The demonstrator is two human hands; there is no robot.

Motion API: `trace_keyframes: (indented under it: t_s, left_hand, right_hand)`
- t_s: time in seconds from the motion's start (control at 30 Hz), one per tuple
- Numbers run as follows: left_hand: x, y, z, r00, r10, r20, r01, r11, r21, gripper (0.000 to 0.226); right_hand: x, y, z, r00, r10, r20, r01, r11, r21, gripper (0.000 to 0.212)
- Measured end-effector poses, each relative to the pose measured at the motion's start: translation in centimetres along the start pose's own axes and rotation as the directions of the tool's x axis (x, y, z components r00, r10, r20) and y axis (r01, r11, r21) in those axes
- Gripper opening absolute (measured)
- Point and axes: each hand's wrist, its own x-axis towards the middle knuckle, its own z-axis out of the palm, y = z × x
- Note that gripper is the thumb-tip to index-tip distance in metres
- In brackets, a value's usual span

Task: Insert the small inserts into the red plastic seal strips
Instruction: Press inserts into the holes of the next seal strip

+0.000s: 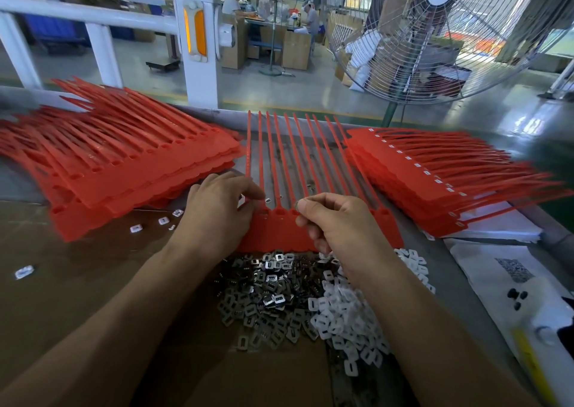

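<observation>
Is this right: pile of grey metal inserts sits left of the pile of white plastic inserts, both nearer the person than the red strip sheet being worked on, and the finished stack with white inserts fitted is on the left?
Not quite. The head view shows the red stack with white inserts fitted on the right, not the left. The rest holds.

One camera only, worn on the head: it looks forward and down, close over the bench [93,282], wide enough to catch the fan [441,33] and hall beyond.

Bright daylight, wide-angle warp, blurred edges
</observation>
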Motion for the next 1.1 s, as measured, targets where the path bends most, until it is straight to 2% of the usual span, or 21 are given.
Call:
trace_keyframes:
  t_s: [0.13, 0.2, 0.37, 0.53, 0.8, 1.1]
  left_hand:
    - [-0.2, 1.0, -0.2, 1.0, 0.018, 0.001, -0.017, 0.961, -0.276, 0.013]
    - [-0.5, 1.5, -0.1, 0.998, 0.052, 0.024, -0.041, 0.936, -0.349, 0.014]
    - [-1.0, 2.0, 0.2, 0.981, 0.182, 0.067, -0.142, 0.91, -0.389, 0.02]
    - [-0.9, 2.0, 0.2, 0.972, 0.236, 0.017, -0.216, 0.914, -0.344, 0.021]
    - [-0.9, 1.9, 0.2, 0.984, 0.176, -0.026, -0.173, 0.913, -0.369, 0.016]
    - [-1.1, 2.3, 0.2, 0.991, 0.134, -0.012, -0.127, 0.901, -0.415, 0.01]
  right_hand:
    - [0.2, 0.1, 0.0, 0.999, 0.03, 0.035, -0.032, 0.997, 0.071, 0.015]
    - [0.3, 0.1, -0.1, 0.997, 0.047, 0.057, -0.053, 0.992, 0.115, 0.015]
    - [0.4, 0.1, 0.0, 0.993, 0.061, 0.103, -0.078, 0.982, 0.171, 0.016]
    - [0.3, 0.0, 0.0, 0.99, 0.055, 0.13, -0.079, 0.98, 0.185, 0.017]
    - [0.5, 0.3, 0.0, 0.991, 0.056, 0.12, -0.082, 0.972, 0.221, 0.011]
    - [0.6, 0.5, 0.0, 0.994, 0.035, 0.102, -0.058, 0.971, 0.232, 0.011]
